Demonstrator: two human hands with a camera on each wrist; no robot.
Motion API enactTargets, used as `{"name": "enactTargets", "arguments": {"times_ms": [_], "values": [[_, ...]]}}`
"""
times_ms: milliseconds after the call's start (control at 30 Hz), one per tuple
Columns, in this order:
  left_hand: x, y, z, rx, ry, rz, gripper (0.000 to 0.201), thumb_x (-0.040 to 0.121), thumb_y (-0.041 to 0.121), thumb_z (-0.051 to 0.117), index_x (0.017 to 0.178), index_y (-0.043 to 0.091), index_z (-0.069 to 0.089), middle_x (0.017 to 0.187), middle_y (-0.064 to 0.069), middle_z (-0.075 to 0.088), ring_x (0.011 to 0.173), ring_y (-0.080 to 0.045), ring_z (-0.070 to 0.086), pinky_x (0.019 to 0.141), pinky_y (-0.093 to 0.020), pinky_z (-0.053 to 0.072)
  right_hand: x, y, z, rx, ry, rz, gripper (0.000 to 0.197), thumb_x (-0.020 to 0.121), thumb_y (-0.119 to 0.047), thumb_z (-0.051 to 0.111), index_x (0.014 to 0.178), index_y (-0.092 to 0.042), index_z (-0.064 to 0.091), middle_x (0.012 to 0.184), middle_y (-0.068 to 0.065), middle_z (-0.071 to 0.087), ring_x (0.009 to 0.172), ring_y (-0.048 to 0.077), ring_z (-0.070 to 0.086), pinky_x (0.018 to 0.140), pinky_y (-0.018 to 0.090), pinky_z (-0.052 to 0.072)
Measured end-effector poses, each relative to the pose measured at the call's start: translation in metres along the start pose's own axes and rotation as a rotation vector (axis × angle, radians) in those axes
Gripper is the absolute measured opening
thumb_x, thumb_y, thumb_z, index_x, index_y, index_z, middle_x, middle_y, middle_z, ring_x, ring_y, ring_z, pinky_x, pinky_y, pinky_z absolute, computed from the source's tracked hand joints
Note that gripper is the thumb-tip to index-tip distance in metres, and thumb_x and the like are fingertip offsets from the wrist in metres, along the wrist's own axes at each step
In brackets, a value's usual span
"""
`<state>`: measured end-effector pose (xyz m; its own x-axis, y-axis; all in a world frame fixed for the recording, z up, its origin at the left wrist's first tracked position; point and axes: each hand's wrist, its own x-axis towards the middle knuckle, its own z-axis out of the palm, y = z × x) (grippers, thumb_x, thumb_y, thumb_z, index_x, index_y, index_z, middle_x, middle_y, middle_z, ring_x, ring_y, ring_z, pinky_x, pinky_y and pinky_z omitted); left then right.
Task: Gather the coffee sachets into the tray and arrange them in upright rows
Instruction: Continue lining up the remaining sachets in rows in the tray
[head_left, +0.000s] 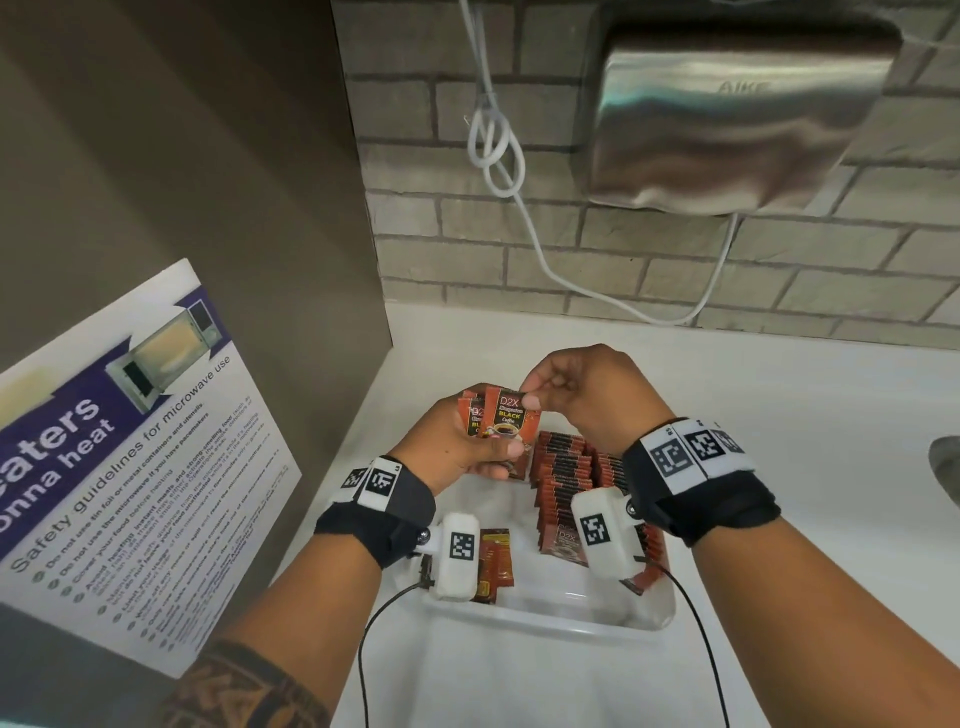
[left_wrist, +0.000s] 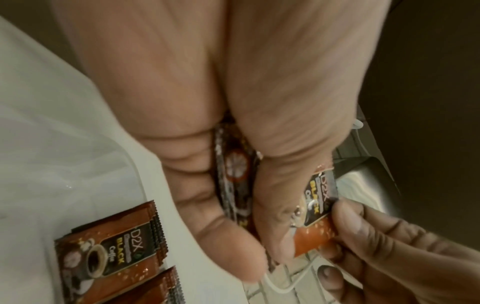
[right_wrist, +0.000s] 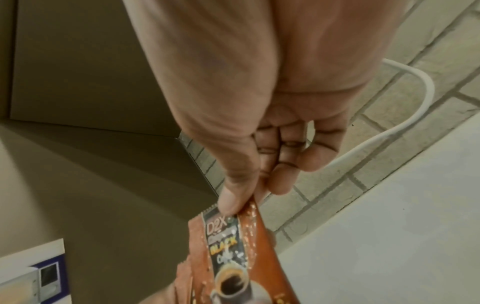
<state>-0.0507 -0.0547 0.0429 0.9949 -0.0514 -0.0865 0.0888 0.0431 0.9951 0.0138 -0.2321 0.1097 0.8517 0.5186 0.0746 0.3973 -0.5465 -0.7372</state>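
Observation:
My left hand (head_left: 470, 449) grips a small stack of orange-and-black coffee sachets (head_left: 498, 423) above the clear plastic tray (head_left: 561, 621). My right hand (head_left: 540, 392) pinches the top corner of the front sachet (right_wrist: 233, 242) between thumb and forefinger. In the left wrist view the held stack (left_wrist: 235, 181) sits between my curled fingers, and the right fingers (left_wrist: 363, 232) hold the front sachet (left_wrist: 315, 207). Upright rows of sachets (head_left: 563, 478) fill the tray's right side. A single loose sachet (head_left: 496, 564) lies flat at the tray's left.
The tray sits on a white counter (head_left: 779, 415) in a corner, a brown cabinet wall (head_left: 208, 182) to the left with a microwave safety poster (head_left: 119, 467). A brick wall behind holds a steel hand dryer (head_left: 737, 114) and a dangling white cable (head_left: 498, 150). A sink edge (head_left: 948, 467) shows far right.

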Motion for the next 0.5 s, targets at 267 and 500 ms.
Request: {"name": "enactTargets", "arguments": {"times_ms": [267,500], "values": [[-0.007,-0.010,-0.033,0.546,0.090,-0.325,0.022,0.095,0.024,0.065,0.116,0.024,0.058,0.095,-0.003,0.060,0.072,-0.019,0.056,0.055,-0.027,0.053,0.015,0.010,0.009,-0.201,-0.056,0.091,0.003,0.086,-0.022,0.073,0.083,-0.024,0.075,0.076,-0.016,0.066,0.072,-0.001,0.058,0.056,0.009,0.035],[0.002,-0.016,-0.013,0.901,-0.205,-0.509,0.028,0.092,0.016,0.058,0.119,0.017,0.065,0.081,-0.002,0.062,0.061,-0.018,0.054,0.049,-0.021,0.041,0.033,0.033,0.047,-0.367,-0.188,0.216,0.015,0.083,-0.025,0.070,0.071,-0.034,0.072,0.076,-0.019,0.057,0.094,0.014,0.062,0.081,0.028,0.051]]}}
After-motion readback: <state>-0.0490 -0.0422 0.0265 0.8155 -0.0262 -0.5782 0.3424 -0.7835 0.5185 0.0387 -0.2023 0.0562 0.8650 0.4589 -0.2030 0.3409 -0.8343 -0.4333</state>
